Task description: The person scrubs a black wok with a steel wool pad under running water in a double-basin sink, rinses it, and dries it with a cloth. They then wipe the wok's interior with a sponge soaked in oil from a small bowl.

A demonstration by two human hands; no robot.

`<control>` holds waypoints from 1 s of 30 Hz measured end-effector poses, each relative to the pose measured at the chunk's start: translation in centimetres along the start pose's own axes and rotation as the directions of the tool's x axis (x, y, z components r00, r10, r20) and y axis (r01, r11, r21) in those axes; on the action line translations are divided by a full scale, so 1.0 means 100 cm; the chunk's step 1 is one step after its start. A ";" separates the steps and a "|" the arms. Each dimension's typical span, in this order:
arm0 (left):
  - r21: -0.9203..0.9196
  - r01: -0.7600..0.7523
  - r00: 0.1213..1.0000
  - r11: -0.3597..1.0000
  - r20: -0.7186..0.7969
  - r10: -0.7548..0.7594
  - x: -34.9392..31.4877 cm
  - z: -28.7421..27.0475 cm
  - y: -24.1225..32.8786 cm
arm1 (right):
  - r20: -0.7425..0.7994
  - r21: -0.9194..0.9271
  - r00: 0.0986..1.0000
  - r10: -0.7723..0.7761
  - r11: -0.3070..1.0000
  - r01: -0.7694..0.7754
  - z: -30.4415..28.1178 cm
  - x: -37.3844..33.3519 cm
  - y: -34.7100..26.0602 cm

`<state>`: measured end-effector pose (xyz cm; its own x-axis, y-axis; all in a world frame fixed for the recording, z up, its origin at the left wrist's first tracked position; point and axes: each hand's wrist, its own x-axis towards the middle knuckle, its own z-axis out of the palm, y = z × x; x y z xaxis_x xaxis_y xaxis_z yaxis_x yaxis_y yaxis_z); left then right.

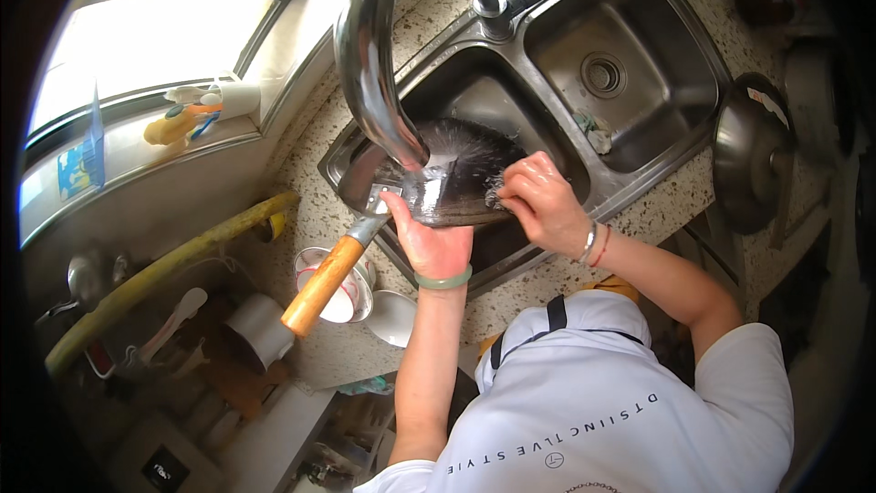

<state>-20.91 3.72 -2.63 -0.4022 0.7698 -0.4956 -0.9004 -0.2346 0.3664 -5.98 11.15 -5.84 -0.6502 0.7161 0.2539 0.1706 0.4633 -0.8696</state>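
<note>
A dark wok (456, 151) with a wooden handle (326, 281) is held over the left basin under the tap (370, 55). Water runs from the spout onto its inner face. My left hand (433, 242) grips the wok's near side, palm underneath and thumb up by the handle joint. Pinched in my right hand (545, 201) is a small silvery scrubber (494, 192), which looks like steel wool, against the wok's right side. The fingers partly cover it.
The steel double sink (538, 46) has a crumpled pale cloth or scrap (595, 132) in its right basin. A round lid (753, 151) stands at the right. Stacked bowls (339, 292) and a white dish (394, 318) sit on the speckled counter. A cup with brushes (233, 99) lies on the windowsill.
</note>
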 end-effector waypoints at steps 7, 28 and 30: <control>0.161 -0.037 0.997 0.986 -0.064 0.048 -0.003 -0.013 0.001 | 0.035 -0.105 0.978 -0.207 0.972 0.210 0.067 0.057 -0.031; 0.176 0.013 0.981 0.984 -0.193 0.022 0.002 -0.017 0.004 | 0.007 -0.051 0.975 -0.220 0.974 0.220 0.054 0.051 -0.032; 0.222 -0.090 0.975 0.971 -0.179 0.132 0.004 -0.009 0.001 | -0.027 0.085 0.992 -0.126 0.988 0.128 0.034 0.031 -0.025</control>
<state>-21.36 3.49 -3.53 -0.5404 0.6132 -0.5762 -0.8011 -0.1655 0.5752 -10.99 10.42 -4.28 -0.6463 0.6659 0.3726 0.0229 0.5050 -0.8628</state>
